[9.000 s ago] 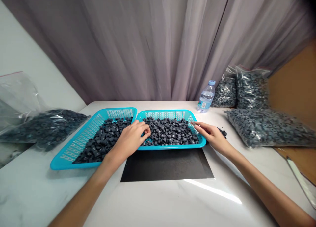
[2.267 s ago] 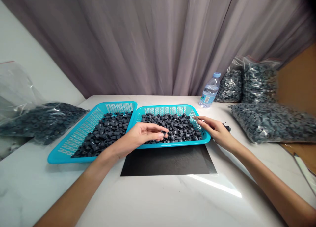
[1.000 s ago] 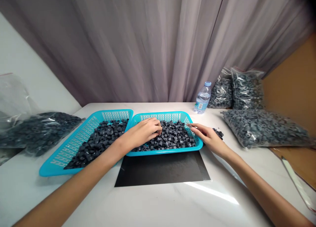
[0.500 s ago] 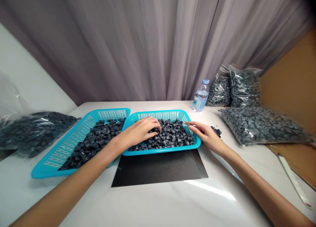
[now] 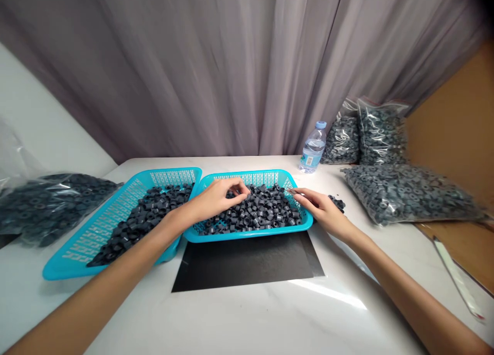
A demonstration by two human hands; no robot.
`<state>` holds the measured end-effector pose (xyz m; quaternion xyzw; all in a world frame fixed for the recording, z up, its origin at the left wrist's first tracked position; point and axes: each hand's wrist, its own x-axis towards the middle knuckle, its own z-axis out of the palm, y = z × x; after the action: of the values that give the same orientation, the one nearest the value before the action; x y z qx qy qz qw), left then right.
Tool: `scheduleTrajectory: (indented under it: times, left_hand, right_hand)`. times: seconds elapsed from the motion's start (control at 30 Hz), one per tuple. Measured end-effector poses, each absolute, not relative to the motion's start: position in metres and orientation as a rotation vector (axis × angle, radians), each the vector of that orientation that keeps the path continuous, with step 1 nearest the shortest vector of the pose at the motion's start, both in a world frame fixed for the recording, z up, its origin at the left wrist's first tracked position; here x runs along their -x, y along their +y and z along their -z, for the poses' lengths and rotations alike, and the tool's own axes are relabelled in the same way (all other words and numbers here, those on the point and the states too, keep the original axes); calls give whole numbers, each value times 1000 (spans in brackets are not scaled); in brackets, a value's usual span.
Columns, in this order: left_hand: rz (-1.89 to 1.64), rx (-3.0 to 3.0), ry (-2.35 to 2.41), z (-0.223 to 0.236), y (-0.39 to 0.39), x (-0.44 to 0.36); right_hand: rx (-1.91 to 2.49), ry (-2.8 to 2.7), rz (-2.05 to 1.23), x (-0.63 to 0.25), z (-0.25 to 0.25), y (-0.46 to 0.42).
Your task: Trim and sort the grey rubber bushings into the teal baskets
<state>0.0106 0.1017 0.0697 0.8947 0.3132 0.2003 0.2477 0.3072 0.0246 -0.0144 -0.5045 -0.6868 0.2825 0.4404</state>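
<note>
Over the left half of the right-hand blue basket point(image 5: 247, 235), my left hand point(image 5: 219, 198) is closed in a pinch, thumb against forefinger; whatever is between the tips is too small to make out. Short dark grey plastic tube pieces point(image 5: 266, 208) fill this basket below it. My right hand point(image 5: 322, 208) is at the basket's right rim, closed on a thin pointed metal tool point(image 5: 292, 191), mostly hidden by the fingers; its exact kind is unclear. To the left, a second blue basket point(image 5: 87, 242) holds more such pieces, partly behind my left forearm.
A black sheet point(image 5: 247, 265) lies under the right basket's front. Beside my right hand is a small dark pile point(image 5: 338, 202). Bags of grey parts point(image 5: 409, 193) and a water bottle point(image 5: 313, 149) stand right. Another bag point(image 5: 57, 200) lies left; a white-handled strip point(image 5: 457, 280) lies far right.
My left hand has risen from among the pieces, its fingertips coming together in a pinch. My right hand keeps its hold on the thin tool. The view has shifted slightly.
</note>
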Motion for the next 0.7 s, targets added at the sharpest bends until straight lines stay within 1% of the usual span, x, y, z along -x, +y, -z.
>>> scheduleTrajectory:
  times: [0.27,0.7]
  left_hand:
    - [-661,-2146,961,-64,117,-15]
    - [-639,-2108,900,-58,117,-14]
  right_hand:
    - [1256,-1710,-698,-306,12,24]
    - [1235,-1716,-698,-307,12,24]
